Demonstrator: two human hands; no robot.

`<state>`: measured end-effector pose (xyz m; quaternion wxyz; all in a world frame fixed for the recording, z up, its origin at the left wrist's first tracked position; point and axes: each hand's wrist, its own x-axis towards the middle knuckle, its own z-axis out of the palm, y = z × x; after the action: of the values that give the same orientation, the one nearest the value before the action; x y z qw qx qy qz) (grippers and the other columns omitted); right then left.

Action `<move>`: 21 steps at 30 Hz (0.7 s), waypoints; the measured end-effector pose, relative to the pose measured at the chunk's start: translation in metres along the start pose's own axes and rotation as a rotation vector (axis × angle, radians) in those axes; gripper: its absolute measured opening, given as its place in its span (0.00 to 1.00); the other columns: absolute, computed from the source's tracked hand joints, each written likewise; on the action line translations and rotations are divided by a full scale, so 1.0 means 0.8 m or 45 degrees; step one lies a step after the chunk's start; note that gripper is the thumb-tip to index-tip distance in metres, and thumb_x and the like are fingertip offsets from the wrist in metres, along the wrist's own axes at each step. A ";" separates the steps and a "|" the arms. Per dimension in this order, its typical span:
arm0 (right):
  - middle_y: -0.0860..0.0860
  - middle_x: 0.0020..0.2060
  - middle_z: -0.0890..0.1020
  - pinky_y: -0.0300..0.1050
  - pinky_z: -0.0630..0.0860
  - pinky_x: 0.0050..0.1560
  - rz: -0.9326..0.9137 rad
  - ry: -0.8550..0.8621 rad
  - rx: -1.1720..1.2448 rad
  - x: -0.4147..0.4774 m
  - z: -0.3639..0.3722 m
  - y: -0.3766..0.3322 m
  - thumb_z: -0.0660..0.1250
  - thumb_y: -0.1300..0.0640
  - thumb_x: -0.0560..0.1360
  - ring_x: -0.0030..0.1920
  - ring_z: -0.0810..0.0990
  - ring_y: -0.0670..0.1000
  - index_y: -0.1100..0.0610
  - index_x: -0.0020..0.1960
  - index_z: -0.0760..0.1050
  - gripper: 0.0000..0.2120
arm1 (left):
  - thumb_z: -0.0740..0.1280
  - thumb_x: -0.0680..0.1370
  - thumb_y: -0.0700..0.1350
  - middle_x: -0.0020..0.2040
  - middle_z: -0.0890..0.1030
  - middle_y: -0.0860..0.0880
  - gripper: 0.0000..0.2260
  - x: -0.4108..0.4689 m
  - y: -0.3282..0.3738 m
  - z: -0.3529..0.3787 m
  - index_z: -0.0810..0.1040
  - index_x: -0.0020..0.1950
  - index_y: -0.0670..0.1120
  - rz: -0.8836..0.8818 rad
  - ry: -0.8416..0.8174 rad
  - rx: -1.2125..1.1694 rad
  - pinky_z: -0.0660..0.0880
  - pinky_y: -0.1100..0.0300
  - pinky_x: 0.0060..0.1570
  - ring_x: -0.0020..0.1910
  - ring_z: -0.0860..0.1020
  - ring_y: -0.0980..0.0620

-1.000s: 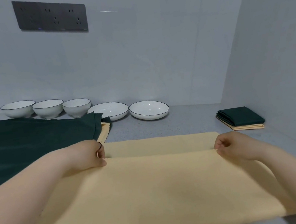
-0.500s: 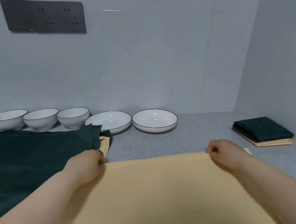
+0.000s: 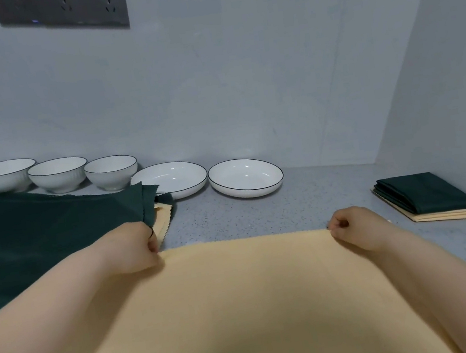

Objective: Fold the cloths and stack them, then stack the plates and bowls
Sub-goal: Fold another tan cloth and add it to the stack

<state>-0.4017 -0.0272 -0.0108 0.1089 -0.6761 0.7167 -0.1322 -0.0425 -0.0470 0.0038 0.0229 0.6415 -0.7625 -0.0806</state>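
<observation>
Both hands are pinched onto the far corners of the yellow cloth [image 3: 245, 310], left hand [image 3: 132, 247] and right hand [image 3: 351, 228] well apart, the cloth spread over the counter [image 3: 276, 209] before them. It looks light and floppy (no stiffness at all), so I'd say the corners are the place to hold, keeping the edge taut.

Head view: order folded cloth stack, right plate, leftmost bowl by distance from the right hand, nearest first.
From the right hand:
1. folded cloth stack, just to its right.
2. right plate, farther back and left.
3. leftmost bowl, far left at the back.
</observation>
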 end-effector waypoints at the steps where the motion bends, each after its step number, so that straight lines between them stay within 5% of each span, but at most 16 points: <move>1: 0.50 0.47 0.79 0.38 0.67 0.42 0.000 -0.012 -0.014 0.000 -0.002 -0.001 0.60 0.62 0.76 0.47 0.74 0.48 0.48 0.33 0.68 0.15 | 0.64 0.73 0.42 0.32 0.70 0.55 0.13 0.000 0.001 -0.001 0.68 0.30 0.52 0.006 -0.004 0.028 0.65 0.67 0.31 0.35 0.70 0.55; 6: 0.50 0.42 0.78 0.33 0.67 0.36 0.039 -0.126 -0.095 0.005 -0.011 -0.011 0.59 0.64 0.74 0.43 0.73 0.48 0.51 0.33 0.69 0.14 | 0.63 0.72 0.42 0.35 0.73 0.53 0.07 -0.002 0.006 0.000 0.73 0.34 0.50 -0.007 0.029 0.099 0.67 0.65 0.34 0.40 0.73 0.51; 10: 0.49 0.41 0.78 0.36 0.68 0.38 0.065 -0.164 -0.091 0.009 -0.016 -0.014 0.61 0.60 0.75 0.43 0.74 0.49 0.52 0.31 0.67 0.13 | 0.63 0.76 0.51 0.41 0.75 0.53 0.06 -0.002 0.006 0.001 0.73 0.42 0.50 -0.008 0.051 0.034 0.68 0.63 0.38 0.43 0.72 0.52; 18: 0.42 0.33 0.72 0.39 0.66 0.45 0.035 -0.120 -0.134 0.012 -0.002 -0.004 0.60 0.58 0.76 0.43 0.72 0.48 0.49 0.32 0.66 0.14 | 0.61 0.78 0.52 0.46 0.72 0.53 0.06 0.003 0.000 0.024 0.70 0.43 0.51 0.001 0.218 0.044 0.67 0.62 0.42 0.46 0.72 0.52; 21: 0.41 0.34 0.71 0.39 0.62 0.51 0.029 -0.106 -0.231 0.011 -0.001 -0.005 0.59 0.56 0.77 0.45 0.70 0.47 0.48 0.34 0.65 0.14 | 0.59 0.79 0.52 0.56 0.75 0.54 0.09 0.001 0.000 0.026 0.75 0.53 0.51 0.072 0.260 0.127 0.68 0.62 0.55 0.54 0.74 0.52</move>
<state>-0.3990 -0.0361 -0.0088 0.0785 -0.6800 0.7281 -0.0373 -0.0456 -0.0456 -0.0167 0.0707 0.6249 -0.7772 0.0238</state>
